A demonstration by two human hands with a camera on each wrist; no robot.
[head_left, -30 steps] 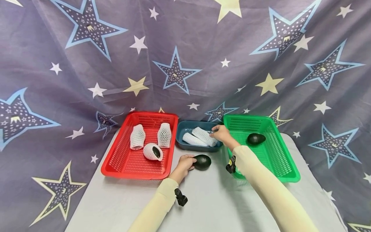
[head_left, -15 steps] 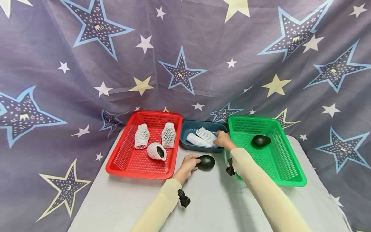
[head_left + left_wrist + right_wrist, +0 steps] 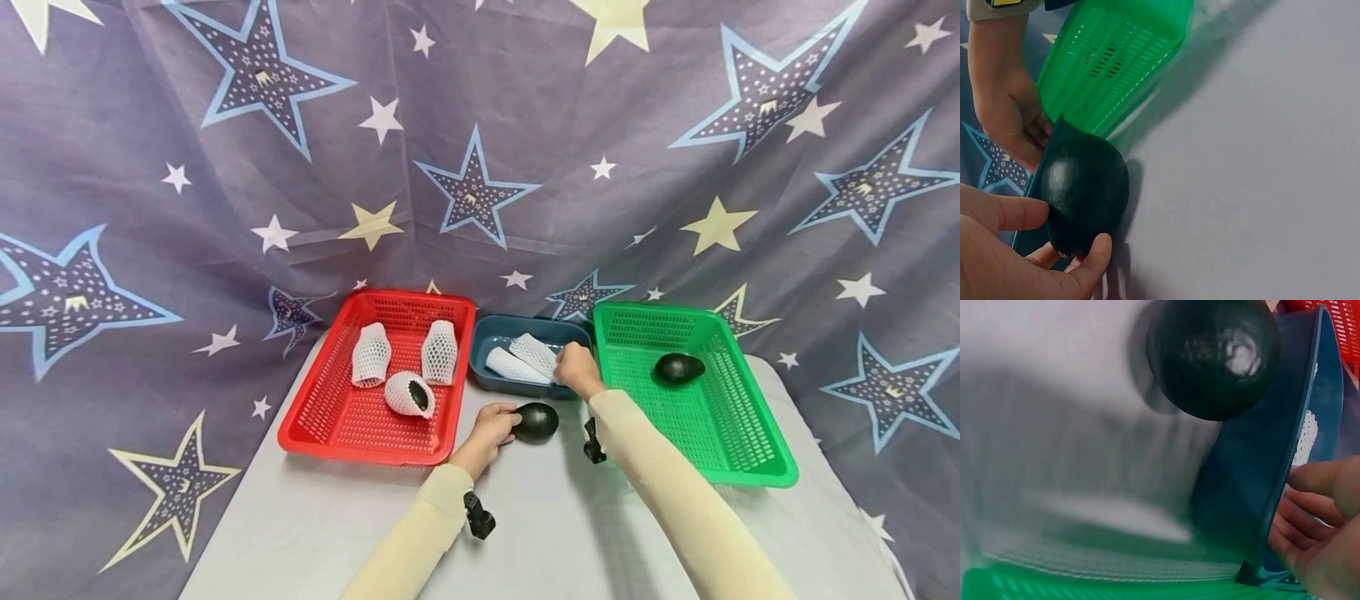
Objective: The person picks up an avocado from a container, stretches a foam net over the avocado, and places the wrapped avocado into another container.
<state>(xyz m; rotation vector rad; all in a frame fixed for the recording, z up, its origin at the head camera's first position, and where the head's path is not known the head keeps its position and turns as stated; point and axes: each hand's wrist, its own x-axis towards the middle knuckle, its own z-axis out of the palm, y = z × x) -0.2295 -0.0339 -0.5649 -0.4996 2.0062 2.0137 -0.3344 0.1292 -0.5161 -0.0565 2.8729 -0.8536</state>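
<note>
**My left hand grips a dark fruit while my right hand reaches into the blue tray**

My left hand (image 3: 495, 429) holds the dark, smooth fruit (image 3: 537, 422) by the end nearest my palm, thumb and fingertips curled around it, with the rounder end pointing away to my right. I cannot tell whether the fruit bears on the pale tabletop (image 3: 540, 517) below it. My left forearm, in its cream sleeve (image 3: 408, 533), slants up and to the right toward this grip.

My right hand (image 3: 577, 369) is beyond the fruit and to its right, bent down over the near right end of the blue tray (image 3: 510, 387). Its back faces up, and its fingers dip inside the rim. My right thumb is at the end of a white foam net (image 3: 534, 352); I cannot tell whether I have it pinched. A second foam net (image 3: 512, 365) lies beside that one, to the left of my right hand. My right forearm comes in from the lower right, across the near left corner of the green basket (image 3: 682, 417).

That basket spreads to the right of my right hand, with another dark fruit (image 3: 678, 368) inside. Just left of my left hand is the red basket (image 3: 337, 425), holding three net-wrapped pieces (image 3: 408, 394); the nearest of them shows dark fruit through its end.
</note>
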